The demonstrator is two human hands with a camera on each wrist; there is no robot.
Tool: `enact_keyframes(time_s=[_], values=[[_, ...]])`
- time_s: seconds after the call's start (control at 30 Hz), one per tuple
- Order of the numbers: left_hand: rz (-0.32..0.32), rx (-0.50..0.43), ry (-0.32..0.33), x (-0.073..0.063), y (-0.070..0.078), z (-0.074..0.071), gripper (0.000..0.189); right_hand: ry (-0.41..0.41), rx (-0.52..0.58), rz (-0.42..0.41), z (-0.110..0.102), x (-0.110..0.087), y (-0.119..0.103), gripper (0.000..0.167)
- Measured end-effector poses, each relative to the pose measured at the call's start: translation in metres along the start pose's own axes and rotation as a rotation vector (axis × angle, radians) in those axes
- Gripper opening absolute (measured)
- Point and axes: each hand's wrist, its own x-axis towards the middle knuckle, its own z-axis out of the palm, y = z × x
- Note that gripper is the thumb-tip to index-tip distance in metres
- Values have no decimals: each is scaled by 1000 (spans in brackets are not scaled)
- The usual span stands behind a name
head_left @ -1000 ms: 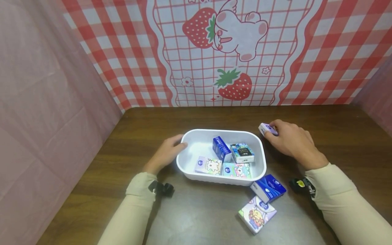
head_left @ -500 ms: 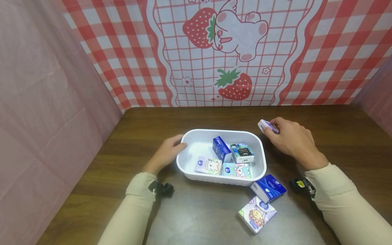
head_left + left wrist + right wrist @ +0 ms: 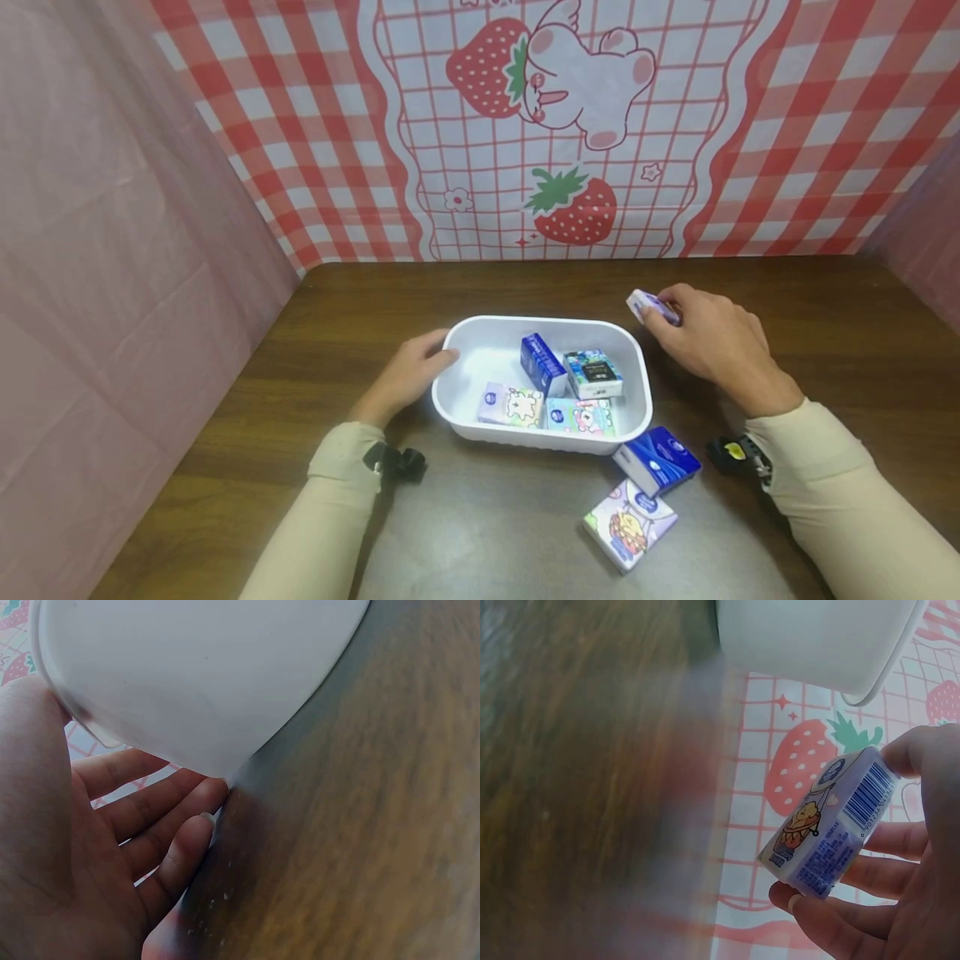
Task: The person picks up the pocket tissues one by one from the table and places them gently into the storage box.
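My right hand [image 3: 712,337] pinches a small purple tissue pack [image 3: 651,307] between thumb and fingers, held up off the table by the basin's far right corner. Its barcode side and cartoon front show in the right wrist view. My left hand [image 3: 408,371] grips the left end of a white plastic basin [image 3: 465,427], thumb over the rim and fingers against the outer wall. Inside the basin stands a dark blue tissue pack [image 3: 543,365], beside a blue-green pack [image 3: 594,373] with a black label. A lilac pack [image 3: 512,406] and a light teal pack [image 3: 581,417] lie nearer the front wall.
On the brown wooden table [image 3: 247,467], a blue tissue pack [image 3: 660,461] leans by the basin's front right corner, overlapping a lilac cartoon pack [image 3: 630,525]. A red-and-white checked cloth [image 3: 337,125] hangs behind, with a pink curtain [image 3: 135,250] at the left.
My right hand has lifted the purple tissue pack from the table and tilted it, shifting slightly toward the basin. The left hand and the basin stay put.
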Motion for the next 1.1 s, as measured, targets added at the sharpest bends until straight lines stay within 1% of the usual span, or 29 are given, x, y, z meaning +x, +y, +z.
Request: enact_keyframes(time_s=[0.3,0.47,0.9,1.1], values=[[-16,3,-2,0,2,0,48,9,-7,-21,-4,-1,-7,71],[-24,2,-2,-1,2,0,48,29,-15,-41,-4,-2,-9,68],[-13,7,4,0,2,1,47,78,-13,-87,-8,-6,-17,64],[-39,5,1,0,1,1,48,91,-11,-95,-10,-8,-21,65]])
